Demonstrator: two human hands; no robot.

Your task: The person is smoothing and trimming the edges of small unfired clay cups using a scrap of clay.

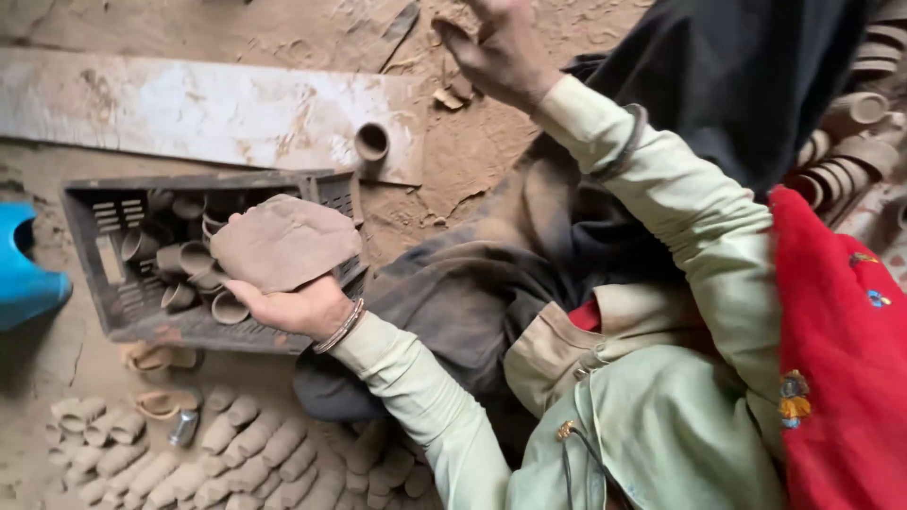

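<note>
Dusty earthen floor (472, 151), a pale plank (189, 109) lying across it with one small clay cup (371, 142) on its end. Person seated on the ground, viewed from above. Left hand (293, 307) palm-up, fingers cupped under a flat slab of clay (286, 242), which rests on the hand just above a dark plastic crate (94, 274) of small clay cups. Right hand (501, 52) reaches out over the floor near scattered clay scraps (452, 94), fingers partly curled; whether it grips anything cannot be told. Rows of unfired cups (227, 449) lie below the crate. Risk: the slab overhangs the palm and is thin; a tilt could crack it or slide it onto the cups in the crate.
</note>
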